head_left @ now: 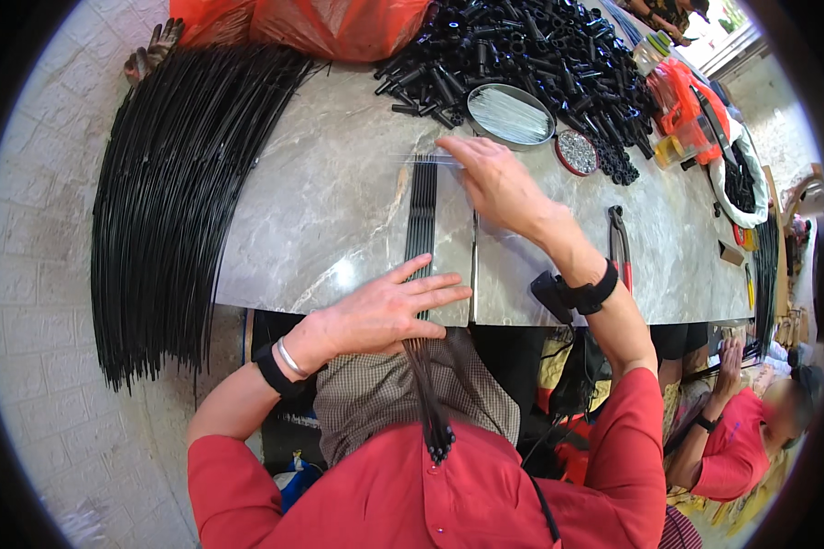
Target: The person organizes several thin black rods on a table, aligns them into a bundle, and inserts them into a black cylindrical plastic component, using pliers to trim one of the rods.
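Observation:
A narrow row of thin black rods [421,220] runs from the tabletop over the near edge toward my red shirt. Its near ends gather into a bundle with small rounded tips. My left hand [384,306] lies across the rods at the table edge, palm down, fingers spread. At the far end of the row is my right hand [499,178], its fingers close together. Thin pale wires [417,159] cross the rods there and meet my right fingers, which seem to pinch them; the grip is partly hidden.
A large stack of black rods [178,192] overhangs the table's left side. Behind lie black tubular parts [540,55], a tin of pale wires [511,114] and a red-rimmed dish [577,152]. Red-handled pliers [621,242] rest at right. A co-worker [737,435] sits at far right.

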Demonstrator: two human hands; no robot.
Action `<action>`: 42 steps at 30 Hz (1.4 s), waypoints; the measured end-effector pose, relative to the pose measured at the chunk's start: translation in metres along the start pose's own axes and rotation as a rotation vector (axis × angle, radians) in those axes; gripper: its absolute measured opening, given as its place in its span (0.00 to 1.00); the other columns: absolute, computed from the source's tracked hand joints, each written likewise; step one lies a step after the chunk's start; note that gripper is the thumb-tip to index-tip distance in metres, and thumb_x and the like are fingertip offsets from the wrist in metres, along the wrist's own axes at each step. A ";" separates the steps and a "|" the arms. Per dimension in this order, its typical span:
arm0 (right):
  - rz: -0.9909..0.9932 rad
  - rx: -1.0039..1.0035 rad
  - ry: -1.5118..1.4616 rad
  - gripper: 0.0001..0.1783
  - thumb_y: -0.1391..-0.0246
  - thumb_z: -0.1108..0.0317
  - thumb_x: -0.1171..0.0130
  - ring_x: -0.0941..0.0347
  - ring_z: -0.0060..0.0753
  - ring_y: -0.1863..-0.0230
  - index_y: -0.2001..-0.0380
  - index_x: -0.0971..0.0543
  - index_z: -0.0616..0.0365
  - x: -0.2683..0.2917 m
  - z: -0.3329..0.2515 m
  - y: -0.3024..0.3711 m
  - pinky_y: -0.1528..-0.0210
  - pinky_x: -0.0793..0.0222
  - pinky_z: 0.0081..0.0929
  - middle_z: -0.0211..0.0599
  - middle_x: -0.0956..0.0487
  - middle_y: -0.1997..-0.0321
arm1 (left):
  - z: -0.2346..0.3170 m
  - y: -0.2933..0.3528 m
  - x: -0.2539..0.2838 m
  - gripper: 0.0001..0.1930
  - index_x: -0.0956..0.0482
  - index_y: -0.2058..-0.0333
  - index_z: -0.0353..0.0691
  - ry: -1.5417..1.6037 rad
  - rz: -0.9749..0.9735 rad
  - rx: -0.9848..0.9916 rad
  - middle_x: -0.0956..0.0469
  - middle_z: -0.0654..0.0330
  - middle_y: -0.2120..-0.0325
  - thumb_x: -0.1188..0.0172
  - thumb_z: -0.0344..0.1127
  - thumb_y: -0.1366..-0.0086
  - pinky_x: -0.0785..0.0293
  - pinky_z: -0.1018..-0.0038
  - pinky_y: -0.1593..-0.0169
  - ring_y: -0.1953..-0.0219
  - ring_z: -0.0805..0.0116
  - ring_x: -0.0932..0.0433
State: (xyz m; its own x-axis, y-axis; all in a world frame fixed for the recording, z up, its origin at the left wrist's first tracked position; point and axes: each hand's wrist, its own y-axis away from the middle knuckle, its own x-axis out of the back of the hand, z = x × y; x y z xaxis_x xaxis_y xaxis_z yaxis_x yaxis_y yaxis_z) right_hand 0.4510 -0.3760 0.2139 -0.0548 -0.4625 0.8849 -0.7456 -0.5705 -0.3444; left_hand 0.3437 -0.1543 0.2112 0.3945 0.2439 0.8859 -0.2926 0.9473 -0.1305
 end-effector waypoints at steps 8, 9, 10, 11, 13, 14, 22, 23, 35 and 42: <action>-0.448 0.029 -0.907 0.48 0.66 0.58 0.24 0.32 0.38 0.39 0.40 0.34 0.60 0.090 -0.107 0.041 0.39 0.38 0.35 0.42 0.27 0.42 | -0.007 0.007 -0.006 0.22 0.19 0.61 0.53 -0.108 0.019 -0.034 0.38 0.60 0.39 0.29 0.40 0.59 0.52 0.51 0.31 0.34 0.61 0.43; -0.464 0.069 -0.921 0.47 0.66 0.60 0.24 0.30 0.40 0.41 0.40 0.34 0.59 0.085 -0.121 0.050 0.41 0.36 0.35 0.41 0.26 0.42 | -0.014 0.012 -0.015 0.21 0.19 0.61 0.52 -0.013 0.105 -0.083 0.37 0.61 0.39 0.30 0.40 0.58 0.52 0.51 0.32 0.35 0.61 0.42; -0.437 0.043 -0.855 0.45 0.65 0.61 0.25 0.28 0.42 0.44 0.41 0.32 0.57 0.082 -0.134 0.059 0.43 0.33 0.34 0.41 0.25 0.44 | -0.017 0.011 -0.017 0.20 0.19 0.61 0.52 0.086 0.191 -0.140 0.37 0.61 0.39 0.31 0.40 0.57 0.52 0.50 0.32 0.35 0.60 0.41; -0.410 0.006 -0.819 0.39 0.62 0.63 0.26 0.27 0.44 0.46 0.44 0.30 0.57 0.077 -0.144 0.064 0.46 0.32 0.35 0.42 0.24 0.47 | -0.019 0.009 -0.018 0.25 0.23 0.53 0.51 0.070 0.135 -0.110 0.37 0.61 0.39 0.33 0.40 0.53 0.51 0.49 0.32 0.35 0.59 0.41; -0.366 -0.035 -0.765 0.34 0.60 0.65 0.28 0.26 0.46 0.49 0.47 0.27 0.57 0.059 -0.154 0.078 0.49 0.31 0.35 0.44 0.23 0.49 | -0.014 0.001 -0.016 0.29 0.26 0.49 0.49 0.081 0.139 -0.086 0.35 0.61 0.40 0.33 0.39 0.53 0.54 0.51 0.31 0.35 0.59 0.41; -0.226 -0.028 -0.654 0.26 0.56 0.68 0.32 0.26 0.48 0.53 0.51 0.26 0.59 0.043 -0.154 0.087 0.53 0.30 0.36 0.45 0.22 0.55 | -0.009 -0.002 -0.014 0.33 0.30 0.44 0.48 0.101 0.142 -0.043 0.34 0.60 0.40 0.34 0.38 0.52 0.58 0.52 0.30 0.35 0.60 0.41; -0.003 -0.150 -0.588 0.08 0.47 0.78 0.49 0.27 0.58 0.62 0.63 0.27 0.67 0.049 -0.193 0.096 0.62 0.31 0.40 0.54 0.23 0.67 | -0.010 0.006 -0.020 0.31 0.33 0.41 0.48 0.032 0.132 -0.059 0.36 0.62 0.39 0.39 0.37 0.46 0.57 0.55 0.30 0.34 0.61 0.42; 0.000 -0.146 -0.581 0.08 0.47 0.78 0.49 0.27 0.58 0.62 0.63 0.27 0.67 0.049 -0.194 0.096 0.62 0.31 0.40 0.54 0.23 0.67 | -0.012 0.006 -0.022 0.31 0.34 0.42 0.48 0.013 0.158 -0.075 0.35 0.61 0.40 0.38 0.37 0.46 0.54 0.52 0.31 0.36 0.60 0.40; 0.091 -0.274 -0.490 0.08 0.49 0.71 0.39 0.21 0.42 0.72 0.66 0.20 0.64 0.033 -0.191 0.100 0.72 0.30 0.32 0.49 0.21 0.74 | -0.006 0.006 -0.017 0.32 0.34 0.41 0.51 0.034 0.109 -0.022 0.38 0.63 0.38 0.37 0.37 0.47 0.58 0.54 0.30 0.35 0.61 0.42; 0.179 -0.245 -0.376 0.06 0.49 0.70 0.39 0.25 0.46 0.80 0.73 0.21 0.62 0.024 -0.189 0.100 0.79 0.35 0.33 0.51 0.27 0.80 | -0.010 0.006 -0.018 0.32 0.33 0.43 0.49 0.025 0.171 -0.076 0.35 0.61 0.40 0.34 0.38 0.49 0.53 0.50 0.32 0.37 0.58 0.38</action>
State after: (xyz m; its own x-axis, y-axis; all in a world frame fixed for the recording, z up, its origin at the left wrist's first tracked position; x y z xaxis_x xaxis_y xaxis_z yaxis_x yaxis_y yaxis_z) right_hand 0.2493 -0.3160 0.2595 0.0140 -0.7780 0.6281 -0.8834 -0.3039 -0.3568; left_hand 0.3437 -0.1508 0.1902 0.3662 0.4072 0.8367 -0.2913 0.9041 -0.3126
